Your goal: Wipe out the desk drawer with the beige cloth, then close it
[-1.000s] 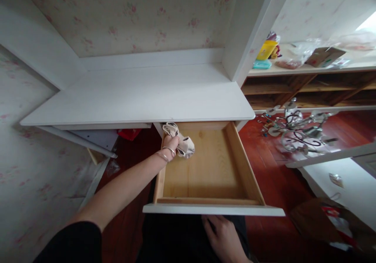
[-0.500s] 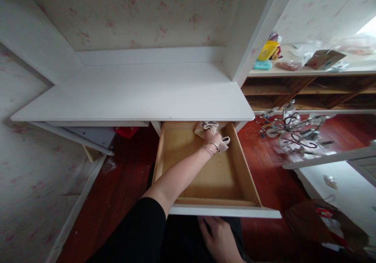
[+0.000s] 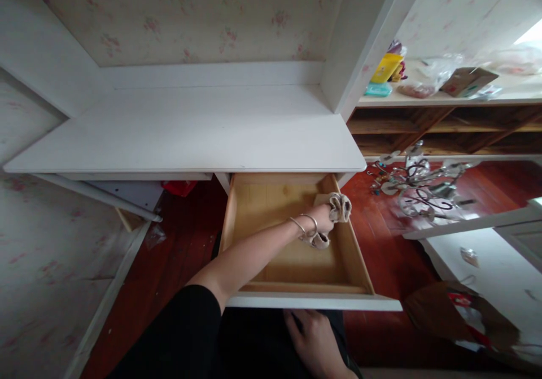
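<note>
One outstretched left hand (image 3: 322,220) has its grip bunched around a cloth (image 3: 340,207) against the drawer (image 3: 354,255) wall.

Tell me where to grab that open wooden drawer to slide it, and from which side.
Grip the drawer by its white front panel, from below at the near edge. It juts toward the person, and the right hand sits just under it. The left hand, bunching a cloth, fills the right inner wall.
</note>
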`<state>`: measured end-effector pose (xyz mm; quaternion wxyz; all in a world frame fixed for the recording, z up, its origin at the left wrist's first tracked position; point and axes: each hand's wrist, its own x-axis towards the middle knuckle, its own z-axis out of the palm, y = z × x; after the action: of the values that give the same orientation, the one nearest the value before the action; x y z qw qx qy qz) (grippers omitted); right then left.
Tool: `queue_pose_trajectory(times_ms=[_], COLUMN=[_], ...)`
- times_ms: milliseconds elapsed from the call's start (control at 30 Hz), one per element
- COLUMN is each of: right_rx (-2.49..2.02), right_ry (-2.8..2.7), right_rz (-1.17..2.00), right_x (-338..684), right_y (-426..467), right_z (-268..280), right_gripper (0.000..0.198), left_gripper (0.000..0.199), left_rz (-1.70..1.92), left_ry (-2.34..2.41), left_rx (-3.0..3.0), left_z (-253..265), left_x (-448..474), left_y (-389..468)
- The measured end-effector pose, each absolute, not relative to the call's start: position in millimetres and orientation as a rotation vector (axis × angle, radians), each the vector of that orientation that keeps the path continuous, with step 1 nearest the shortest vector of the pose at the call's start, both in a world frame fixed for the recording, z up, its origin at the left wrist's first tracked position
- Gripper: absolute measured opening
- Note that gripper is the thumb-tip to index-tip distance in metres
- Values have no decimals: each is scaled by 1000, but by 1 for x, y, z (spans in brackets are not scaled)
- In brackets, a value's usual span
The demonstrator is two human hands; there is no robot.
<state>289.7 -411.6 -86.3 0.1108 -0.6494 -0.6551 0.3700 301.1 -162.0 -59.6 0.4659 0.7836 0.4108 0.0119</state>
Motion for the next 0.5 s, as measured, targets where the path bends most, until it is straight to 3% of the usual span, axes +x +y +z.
queue_pose_trajectory(times_ms=[133, 333, 500], right_rx=[-1901, -1886, -1873], right_ry=[-1931, -1919, -1920], right_rz=[1094, 1062, 1096], right_x=[289, 289, 290], right_y=[-410, -413, -415], right_z=[-86, -87, -90], right_gripper=[33, 38, 40], left_gripper=[19, 45, 39], left_rz=[-229, -547, -771], left_ry=[749, 307, 296], left_rx=[2065, 2329, 2376], left_z=[-50, -33, -13], left_x=[275, 245, 197], left_y=[-207, -241, -231])
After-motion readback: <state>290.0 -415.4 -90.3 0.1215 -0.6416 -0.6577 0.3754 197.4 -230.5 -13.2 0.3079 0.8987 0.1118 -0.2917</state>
